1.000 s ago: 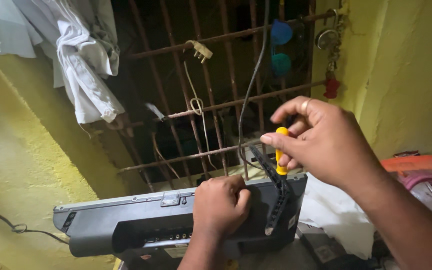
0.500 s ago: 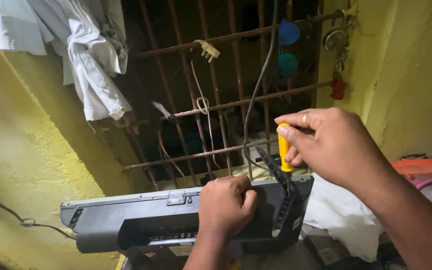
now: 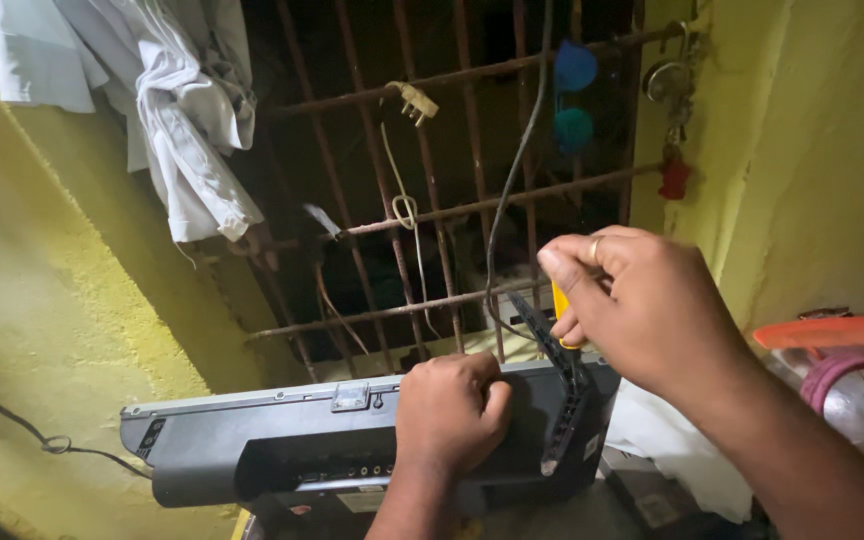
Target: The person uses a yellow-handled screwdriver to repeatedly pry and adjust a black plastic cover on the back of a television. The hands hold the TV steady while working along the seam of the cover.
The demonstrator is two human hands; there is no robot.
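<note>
The right hand (image 3: 642,305) is curled tight around a yellow screwdriver (image 3: 559,312). Only a small bit of the yellow handle shows under the fingers, and the metal tip is hidden behind a black bracket (image 3: 564,395). The bracket stands on the back of a grey screen (image 3: 252,445), near its right end. The screen stands on its edge with its back to the camera.

The left hand (image 3: 449,412) is at 8 o'clock from the right hand, just beside it. It is closed into a fist and rests on the top edge of the grey screen. I cannot tell if something small is inside the fist. Both arms are cut off at the bottom of the view.

What the screen stands on is hidden in the dark.

At 12 o'clock from the hands are rusty window bars (image 3: 422,215). A dark cable (image 3: 512,180) hangs down past them to the right hand, and its lower end is hard to see. A pale plug (image 3: 414,101) hangs on the bars. At 10 o'clock, a white cloth (image 3: 187,130) hangs over the bars, cut off at the top. At 3 o'clock, an orange thing (image 3: 832,331) and a pink ring (image 3: 852,375) run off the edge. A yellow wall (image 3: 52,300) is at 9 o'clock.
</note>
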